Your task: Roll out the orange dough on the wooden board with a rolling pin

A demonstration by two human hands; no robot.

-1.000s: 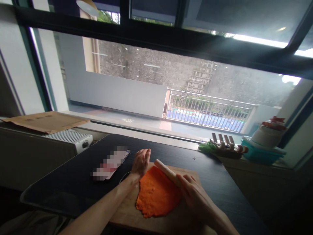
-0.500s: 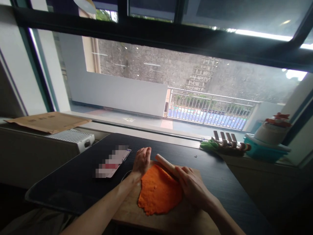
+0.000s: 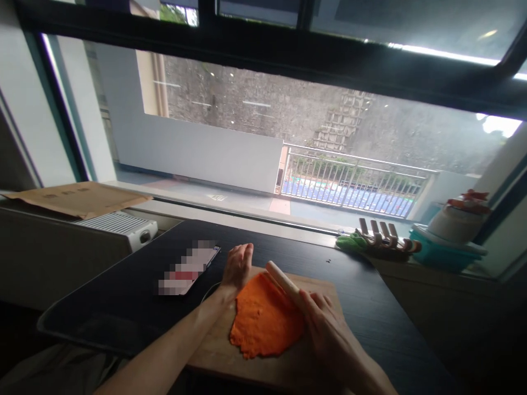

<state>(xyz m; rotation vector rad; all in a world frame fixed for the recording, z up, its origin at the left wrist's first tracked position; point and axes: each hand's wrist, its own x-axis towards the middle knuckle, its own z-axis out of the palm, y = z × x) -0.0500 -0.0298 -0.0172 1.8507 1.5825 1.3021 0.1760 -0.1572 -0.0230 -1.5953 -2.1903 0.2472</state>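
Observation:
A flat, uneven sheet of orange dough (image 3: 265, 323) lies on a wooden board (image 3: 218, 351). Across its upper right edge slants a pale wooden rolling pin (image 3: 283, 281). My right hand (image 3: 323, 315) is closed over the near end of the pin, hiding that end. My left hand (image 3: 239, 266) rests at the board's upper left corner, beside the dough and apart from the pin. Its fingers are extended and slightly bent, with nothing visible in them.
A phone (image 3: 191, 271) with a blurred screen lies on the dark table (image 3: 123, 307), left of my left hand. On the sill at right are a green cloth (image 3: 349, 242), a rack with curved slats (image 3: 381, 236) and a teal box (image 3: 447, 252). A brown envelope (image 3: 78, 198) lies at far left.
My right hand and the rolling pin have shifted slightly down and right, towards me. My left hand stays at the board's corner. The whole view has tilted a little.

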